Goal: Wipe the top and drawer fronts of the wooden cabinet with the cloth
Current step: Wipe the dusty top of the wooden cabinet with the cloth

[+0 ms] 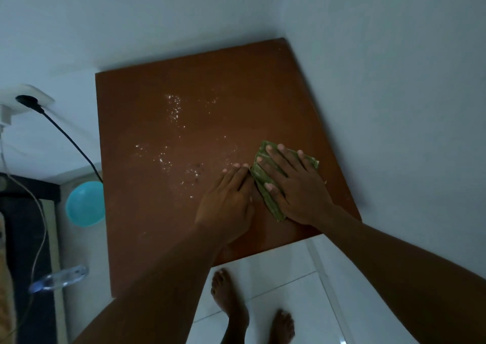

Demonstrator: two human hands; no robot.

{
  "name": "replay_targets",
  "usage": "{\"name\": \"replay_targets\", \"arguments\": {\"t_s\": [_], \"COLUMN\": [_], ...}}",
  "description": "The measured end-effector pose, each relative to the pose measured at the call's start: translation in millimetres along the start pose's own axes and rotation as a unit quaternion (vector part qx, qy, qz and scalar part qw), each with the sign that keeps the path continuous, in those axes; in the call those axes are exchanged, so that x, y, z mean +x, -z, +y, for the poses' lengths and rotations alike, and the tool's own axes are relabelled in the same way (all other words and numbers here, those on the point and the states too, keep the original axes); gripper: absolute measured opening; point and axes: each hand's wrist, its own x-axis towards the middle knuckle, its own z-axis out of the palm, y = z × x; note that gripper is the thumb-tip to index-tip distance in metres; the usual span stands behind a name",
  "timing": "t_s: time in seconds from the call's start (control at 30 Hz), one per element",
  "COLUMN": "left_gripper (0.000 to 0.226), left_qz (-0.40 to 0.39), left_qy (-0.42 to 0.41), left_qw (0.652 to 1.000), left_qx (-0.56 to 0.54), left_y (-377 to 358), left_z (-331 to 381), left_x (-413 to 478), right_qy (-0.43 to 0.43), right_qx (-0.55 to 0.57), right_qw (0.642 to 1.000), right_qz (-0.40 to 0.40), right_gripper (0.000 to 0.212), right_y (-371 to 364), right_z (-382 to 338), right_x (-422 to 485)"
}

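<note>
Plainly, the wooden cabinet point(157, 212) stood pushed into a corner of pale walls, its back edge and right edge both close against them. Its left edge and its near edge were free, the near one over a white tiled floor point(289, 272).

The green cloth point(259, 172), folded, lay flat on the near right part of the top, close to the right edge. The right hand point(297, 183) lay on it with fingers spread and straight, palm down, pressing rather than clutching. The left hand point(226, 201) rested flat on the bare wood just beside the cloth's left edge, its fingers straight and held together, gripping nothing; whether its fingertips touched the cloth could not be told.

White specks point(173, 109) were scattered over the middle and left of the top, away from the cloth. That stretch of wood, out to the left and back edges, carried nothing else.

Left of the cabinet, a light blue bowl point(84, 204) sat on the floor just below the left edge. A clear plastic bottle point(60, 278) lay nearer, too blurred for any label to be read. A black cable point(71, 141) ran from a wall socket point(34, 101) down toward the bowl. Two bare feet point(228, 299) stood on the tiles by the near edge.
</note>
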Motion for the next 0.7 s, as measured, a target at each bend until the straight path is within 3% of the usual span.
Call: {"name": "replay_targets", "arguments": {"t_s": [0.37,0.7], "left_gripper": [0.066,0.064], "left_qz": [0.006,0.014], "left_qy": [0.082,0.094], "left_qw": [0.997,0.995], "left_qx": [0.001,-0.023], "left_y": [-34.0,-42.4], "left_z": [36.7,48.4], "left_x": [-65.3,-94.8], "right_qy": [-0.018,0.017], "right_qx": [0.026,0.060], "right_qw": [0.998,0.994], "right_qz": [0.051,0.089], "right_gripper": [0.053,0.049], "right_y": [-16.2,-26.4], "right_z": [-18.7,-26.4], "right_x": [-77.8,-118.0]}}
